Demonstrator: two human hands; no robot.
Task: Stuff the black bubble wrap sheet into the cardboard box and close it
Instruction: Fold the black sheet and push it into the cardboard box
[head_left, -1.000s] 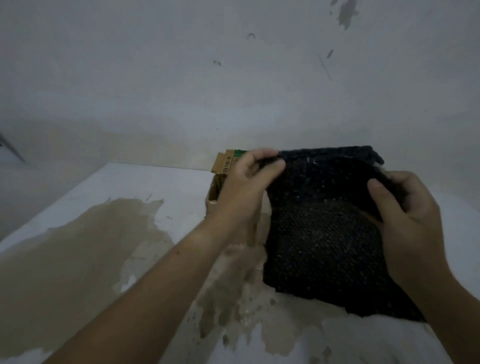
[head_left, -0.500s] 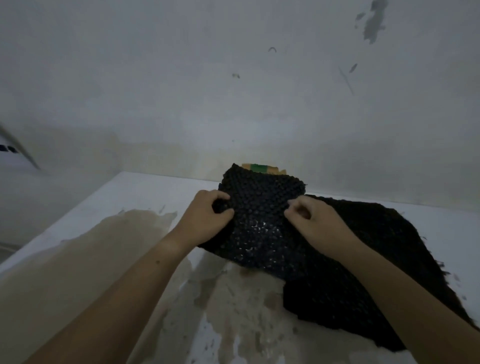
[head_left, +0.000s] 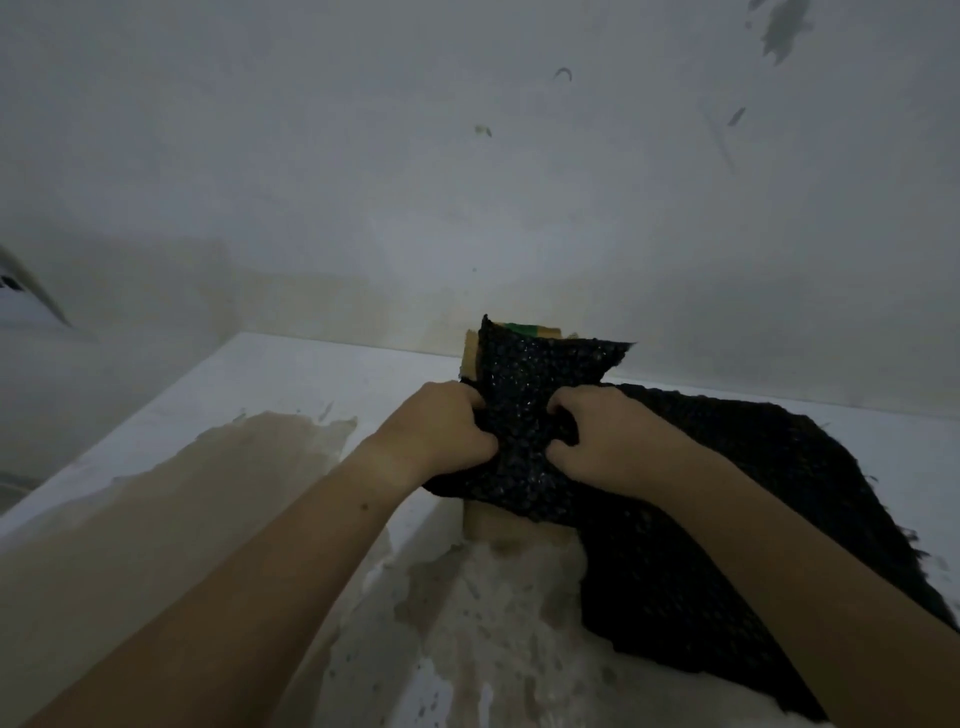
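Note:
A black bubble wrap sheet (head_left: 727, 499) is draped over a small cardboard box (head_left: 511, 527) and spills to the right across the table. The box is mostly hidden; its front wall shows below the sheet, and a flap with a green strip (head_left: 524, 329) pokes up behind. My left hand (head_left: 441, 431) grips a bunched fold of the sheet above the box. My right hand (head_left: 602, 441) grips the sheet right beside it, fingers curled into the wrap.
The box stands on a white table (head_left: 291, 379) with large brown stains (head_left: 171, 499) at the left and front. A stained white wall (head_left: 467, 182) rises close behind. The table's left edge drops off at the far left.
Both hands have drawn closer together and bunched the sheet over the box, pushing it down. The box's front wall and rear flap now show more than half a second ago.

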